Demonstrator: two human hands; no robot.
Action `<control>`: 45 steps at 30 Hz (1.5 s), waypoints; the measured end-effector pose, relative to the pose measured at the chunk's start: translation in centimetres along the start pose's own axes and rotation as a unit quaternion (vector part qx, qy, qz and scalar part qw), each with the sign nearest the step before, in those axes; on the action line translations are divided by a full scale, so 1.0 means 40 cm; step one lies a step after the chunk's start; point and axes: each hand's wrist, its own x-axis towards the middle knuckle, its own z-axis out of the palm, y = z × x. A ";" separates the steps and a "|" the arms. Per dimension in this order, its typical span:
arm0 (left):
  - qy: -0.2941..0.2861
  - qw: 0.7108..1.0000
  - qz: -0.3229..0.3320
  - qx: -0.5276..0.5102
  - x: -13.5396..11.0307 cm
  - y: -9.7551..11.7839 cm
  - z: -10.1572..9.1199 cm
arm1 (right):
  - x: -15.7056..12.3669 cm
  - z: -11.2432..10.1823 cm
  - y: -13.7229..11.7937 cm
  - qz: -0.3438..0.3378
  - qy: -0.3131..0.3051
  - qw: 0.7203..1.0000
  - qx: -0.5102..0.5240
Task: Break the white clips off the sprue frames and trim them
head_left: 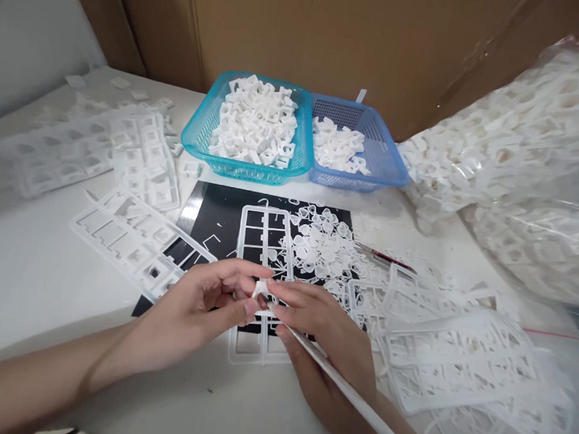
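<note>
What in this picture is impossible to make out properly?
All in the head view:
- Small white piece: partly hidden by the left hand and right hand.
- Long white stick: far end cut off by the bottom edge.
- Clear bag: cut off by the right edge.
- Teal basket: floor mostly covered by white parts.

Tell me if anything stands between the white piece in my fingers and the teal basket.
Nothing tall visible beyond your fingers: from the white piece, the white frame and black mat lie flat, then comes the teal basket's near wall.
</note>
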 end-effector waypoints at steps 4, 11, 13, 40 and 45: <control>0.004 1.000 -0.002 0.003 -0.002 -0.002 0.001 | 0.001 0.004 0.006 -0.001 -0.006 1.000 -0.007; -0.002 1.000 -0.004 0.000 -0.002 -0.006 0.000 | -0.005 0.004 0.009 -0.006 -0.009 1.000 -0.011; -0.002 1.000 -0.005 -0.002 -0.002 -0.008 0.000 | -0.014 0.011 0.019 -0.024 -0.007 0.999 -0.030; 0.037 0.999 0.002 -0.019 -0.008 -0.017 -0.008 | -0.006 -0.049 0.114 0.039 0.157 0.955 -0.248; 0.053 0.998 0.034 0.014 -0.005 -0.018 -0.003 | -0.003 -0.046 0.093 0.091 0.129 0.976 -0.149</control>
